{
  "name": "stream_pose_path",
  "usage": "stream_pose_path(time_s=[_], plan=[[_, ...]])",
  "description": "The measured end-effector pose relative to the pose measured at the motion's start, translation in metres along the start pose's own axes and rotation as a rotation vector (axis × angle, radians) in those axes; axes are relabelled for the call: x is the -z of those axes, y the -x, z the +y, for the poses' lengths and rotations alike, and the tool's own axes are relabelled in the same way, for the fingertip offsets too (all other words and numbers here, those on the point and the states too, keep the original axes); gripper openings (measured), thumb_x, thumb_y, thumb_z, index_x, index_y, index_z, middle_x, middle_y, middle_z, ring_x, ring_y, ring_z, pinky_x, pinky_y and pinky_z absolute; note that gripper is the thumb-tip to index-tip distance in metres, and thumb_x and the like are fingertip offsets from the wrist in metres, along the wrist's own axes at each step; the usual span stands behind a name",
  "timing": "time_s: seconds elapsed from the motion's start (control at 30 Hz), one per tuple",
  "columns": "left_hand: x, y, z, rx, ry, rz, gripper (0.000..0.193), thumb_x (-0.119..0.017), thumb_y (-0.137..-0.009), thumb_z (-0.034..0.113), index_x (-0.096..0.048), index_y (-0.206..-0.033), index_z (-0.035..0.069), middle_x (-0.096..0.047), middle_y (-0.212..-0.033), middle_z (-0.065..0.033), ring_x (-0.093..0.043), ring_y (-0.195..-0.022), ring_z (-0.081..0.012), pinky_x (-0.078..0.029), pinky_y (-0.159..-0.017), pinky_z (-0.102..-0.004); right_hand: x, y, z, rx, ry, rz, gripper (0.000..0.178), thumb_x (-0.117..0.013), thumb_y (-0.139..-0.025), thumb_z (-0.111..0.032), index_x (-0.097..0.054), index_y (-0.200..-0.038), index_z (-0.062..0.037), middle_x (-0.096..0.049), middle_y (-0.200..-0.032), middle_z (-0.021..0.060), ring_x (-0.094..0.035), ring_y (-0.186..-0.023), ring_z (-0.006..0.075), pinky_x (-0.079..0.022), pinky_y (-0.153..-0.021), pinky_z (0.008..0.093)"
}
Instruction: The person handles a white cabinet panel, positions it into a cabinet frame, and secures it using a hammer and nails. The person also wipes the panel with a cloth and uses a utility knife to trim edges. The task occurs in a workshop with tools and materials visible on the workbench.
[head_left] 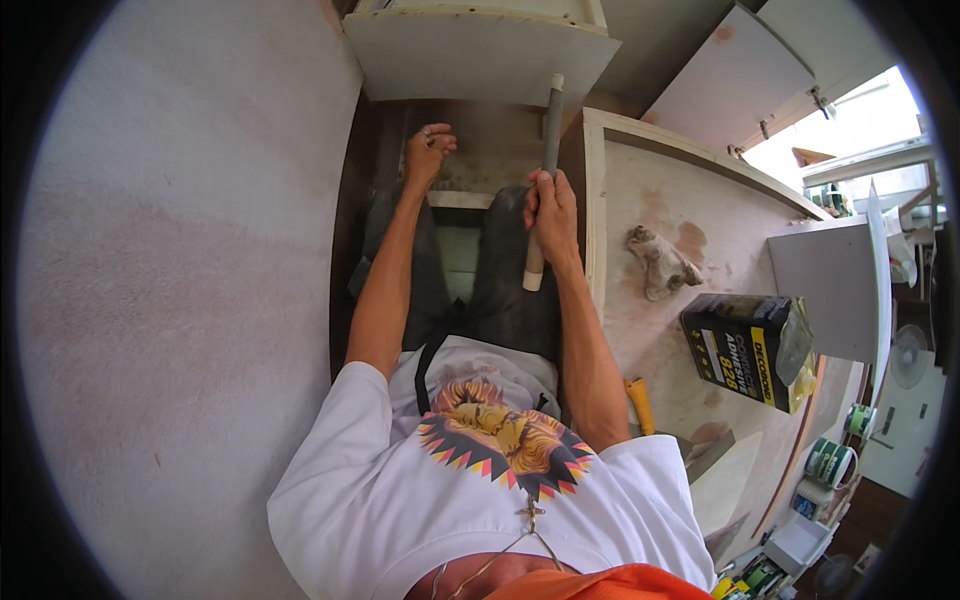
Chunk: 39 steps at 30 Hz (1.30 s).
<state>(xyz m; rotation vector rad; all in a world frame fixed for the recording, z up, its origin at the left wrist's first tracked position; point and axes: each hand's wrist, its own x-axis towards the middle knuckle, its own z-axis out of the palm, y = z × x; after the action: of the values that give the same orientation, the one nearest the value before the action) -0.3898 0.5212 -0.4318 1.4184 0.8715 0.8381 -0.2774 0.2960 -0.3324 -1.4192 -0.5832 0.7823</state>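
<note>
My right hand is closed around a long, narrow grey bar with pale ends, which looks like a strip of wood wrapped in sandpaper. The bar stands nearly upright in the picture, one end above my right thigh and the other just in front of a pale panel. My left hand is held out over the dark recess beyond my knees. Its fingers are loosely bent and slightly apart, with nothing visible in them.
A large pale board rises along my left. On the pale-framed board to my right lie a crumpled cloth, a black and yellow metal can and a yellow-handled tool. Farther right are several green and white tubs.
</note>
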Motion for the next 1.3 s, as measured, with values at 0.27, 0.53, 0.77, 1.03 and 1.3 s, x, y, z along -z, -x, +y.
stream_pose_path(time_s=[0.27, 0.53, 0.77, 1.03, 1.3], plan=[[0.004, 0.012, -0.015, -0.076, -0.076, 0.123, 0.02, -0.06, -0.099, 0.012, -0.067, -0.114, 0.001, -0.07, -0.086, -0.0053, -0.064, -0.074, -0.0142, -0.052, -0.071, -0.0306, -0.007, 0.004, -0.001, 0.008, 0.026, -0.021, 0.031, -0.043, -0.111, -0.03, -0.055, -0.104, -0.0029, -0.045, -0.068, 0.0006, -0.043, -0.05, 0.0095, -0.036, -0.046, 0.0249], [0.003, 0.015, -0.018, -0.16, -0.362, 0.021, 0.031, -0.056, -0.104, 0.029, -0.07, -0.106, 0.001, -0.065, -0.075, -0.0038, -0.061, -0.069, -0.0155, -0.048, -0.065, -0.0312, -0.005, 0.007, 0.001, 0.029, 0.065, 0.004, 0.03, -0.043, -0.111, -0.03, -0.054, -0.104, -0.0034, -0.045, -0.068, 0.0003, -0.043, -0.05, 0.0091, -0.036, -0.046, 0.0248], [0.002, 0.017, -0.023, -0.224, -0.541, -0.012, 0.03, -0.053, -0.104, 0.028, -0.07, -0.109, 0.003, -0.068, -0.081, -0.0099, -0.065, -0.073, -0.025, -0.05, -0.068, -0.0365, -0.001, 0.006, 0.007, 0.048, 0.084, 0.013, 0.03, -0.043, -0.111, -0.031, -0.054, -0.103, -0.0044, -0.044, -0.067, -0.0004, -0.043, -0.05, 0.0084, -0.036, -0.046, 0.024], [0.0, 0.019, -0.017, -0.097, -0.49, -0.037, 0.021, -0.056, -0.102, 0.013, -0.069, -0.117, 0.006, -0.068, -0.087, -0.0071, -0.064, -0.074, -0.0173, -0.051, -0.071, -0.0339, 0.0, 0.009, -0.002, 0.019, 0.03, 0.045, 0.029, -0.043, -0.11, -0.029, -0.056, -0.102, -0.0041, -0.048, -0.066, -0.0007, -0.047, -0.053, 0.0082, -0.04, -0.047, 0.0256], [0.0, 0.022, -0.023, -0.198, -0.514, -0.007, 0.027, -0.058, -0.098, 0.012, -0.068, -0.123, 0.01, -0.071, -0.093, -0.0129, -0.068, -0.084, -0.0282, -0.052, -0.077, -0.0401, 0.003, 0.007, 0.002, 0.038, -0.009, 0.036, 0.029, -0.042, -0.111, -0.029, -0.054, -0.105, -0.0029, -0.044, -0.069, 0.0006, -0.042, -0.052, 0.009, -0.037, -0.047, 0.0246]])
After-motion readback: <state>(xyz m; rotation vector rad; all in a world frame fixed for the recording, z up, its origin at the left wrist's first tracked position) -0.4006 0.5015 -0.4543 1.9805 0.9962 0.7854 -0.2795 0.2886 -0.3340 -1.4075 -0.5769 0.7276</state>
